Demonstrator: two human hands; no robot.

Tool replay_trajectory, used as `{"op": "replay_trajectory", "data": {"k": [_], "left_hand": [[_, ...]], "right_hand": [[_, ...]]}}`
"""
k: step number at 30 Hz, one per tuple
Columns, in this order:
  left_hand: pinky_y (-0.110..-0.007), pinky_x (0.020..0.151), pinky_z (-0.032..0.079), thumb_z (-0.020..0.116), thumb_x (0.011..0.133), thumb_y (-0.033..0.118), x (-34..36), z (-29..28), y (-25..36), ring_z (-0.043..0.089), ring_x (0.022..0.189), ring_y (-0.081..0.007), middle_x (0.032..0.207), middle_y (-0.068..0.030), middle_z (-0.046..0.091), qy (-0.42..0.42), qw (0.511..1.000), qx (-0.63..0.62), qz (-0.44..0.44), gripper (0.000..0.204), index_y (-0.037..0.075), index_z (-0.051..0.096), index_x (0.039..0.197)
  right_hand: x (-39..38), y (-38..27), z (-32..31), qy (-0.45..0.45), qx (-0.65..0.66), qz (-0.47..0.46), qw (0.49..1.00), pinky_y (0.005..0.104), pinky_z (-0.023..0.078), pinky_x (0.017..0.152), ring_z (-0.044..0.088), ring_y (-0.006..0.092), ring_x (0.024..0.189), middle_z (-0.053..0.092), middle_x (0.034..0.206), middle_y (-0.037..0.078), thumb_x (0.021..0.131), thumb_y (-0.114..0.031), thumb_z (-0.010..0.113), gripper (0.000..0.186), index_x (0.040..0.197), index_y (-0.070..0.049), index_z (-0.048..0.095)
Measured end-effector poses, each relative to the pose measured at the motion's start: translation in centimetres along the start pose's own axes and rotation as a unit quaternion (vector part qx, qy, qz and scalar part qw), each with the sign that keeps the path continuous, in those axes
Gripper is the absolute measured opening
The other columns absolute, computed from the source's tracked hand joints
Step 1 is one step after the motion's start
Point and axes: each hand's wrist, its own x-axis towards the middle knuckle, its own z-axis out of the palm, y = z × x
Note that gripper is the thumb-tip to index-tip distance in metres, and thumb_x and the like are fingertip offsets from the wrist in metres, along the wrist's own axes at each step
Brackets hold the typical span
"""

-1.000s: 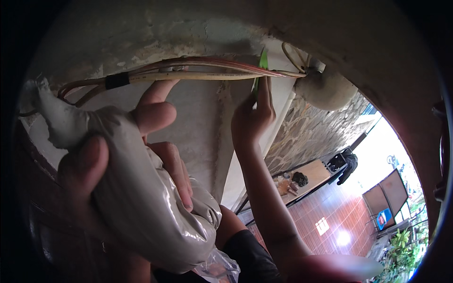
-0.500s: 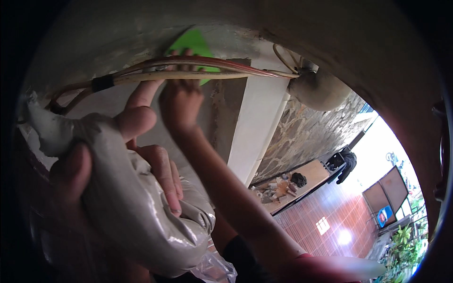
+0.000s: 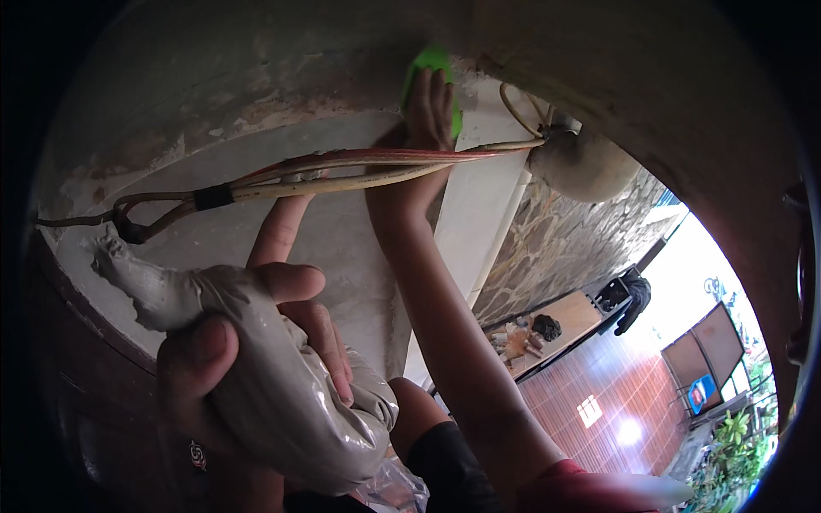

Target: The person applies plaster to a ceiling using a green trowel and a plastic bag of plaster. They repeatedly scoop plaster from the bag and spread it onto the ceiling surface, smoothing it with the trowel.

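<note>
"Where is the grey bag (image 3: pixel 282 410)?"
"Lower left of the frame, cradled in the left hand (image 3: pixel 295 280). The green scraper (image 3: pixel 430 60) is at the upper centre, under the right hand's (image 3: pixel 428 115) fingers."
"How open are the hands?"
"The left is spread broadly around the bag's bulk, thumb on one side, fingers on the other, one finger pointing up behind the cables (image 3: pixel 368 165). I can't tell whether it touches them. The right keeps its fingers nearly straight and close together over the scraper; blur hides whether the edge meets the surface."
"What surface?"
"A patchy grey wall (image 3: pixel 214 94), curving across the upper left."
"And the room?"
"A stone-clad wall (image 3: pixel 560 231) right of centre, a reddish tiled floor (image 3: pixel 564 393) below it, plants (image 3: pixel 731 453) at the lower right."
</note>
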Motion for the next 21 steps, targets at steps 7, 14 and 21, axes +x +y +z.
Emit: {"op": "replay_trajectory", "data": {"k": [7, 14, 21], "left_hand": [[-0.035, 0.060, 0.056, 0.053, 0.083, 0.029, -0.4, 0.4, -0.4, 0.064, 0.065, -0.0279, 0.119, -0.0226, 0.063, -0.009, 0.993, -0.098, 0.061, 0.063, -0.016, 0.050, 0.126], [-0.036, 0.061, 0.049, 0.042, 0.091, 0.037, -0.1, -0.4, -0.4, 0.061, 0.053, -0.0225, 0.148, -0.0393, 0.010, -0.062, 0.993, 0.043, 0.096, 0.053, -0.004, 0.059, 0.121], [-0.035, 0.057, 0.049, 0.040, 0.091, 0.037, -0.8, 1.6, -0.8, 0.060, 0.049, -0.0219, 0.148, -0.0460, 0.004, 0.051, 0.991, -0.108, 0.062, 0.055, -0.007, 0.059, 0.118]], "right_hand": [[-6.4, -5.5, 7.5, -0.100, -0.026, -0.059, 0.993, 0.0607, 0.024, 0.112, 0.025, 0.0492, 0.141, 0.034, 0.151, 0.024, 0.084, -0.012, 0.056, 0.060, 0.142, -0.007, 0.045], [-9.3, -8.2, 1.2, -0.154, 0.241, 0.022, 0.958, 0.0529, 0.039, 0.106, 0.050, 0.0379, 0.128, 0.056, 0.134, 0.017, 0.077, -0.003, 0.062, 0.049, 0.126, -0.007, 0.062], [2.1, 0.4, -1.4, -0.038, -0.057, -0.174, 0.982, 0.0516, 0.042, 0.102, 0.055, 0.0395, 0.123, 0.061, 0.128, 0.018, 0.074, 0.002, 0.060, 0.051, 0.123, -0.010, 0.065]]}}
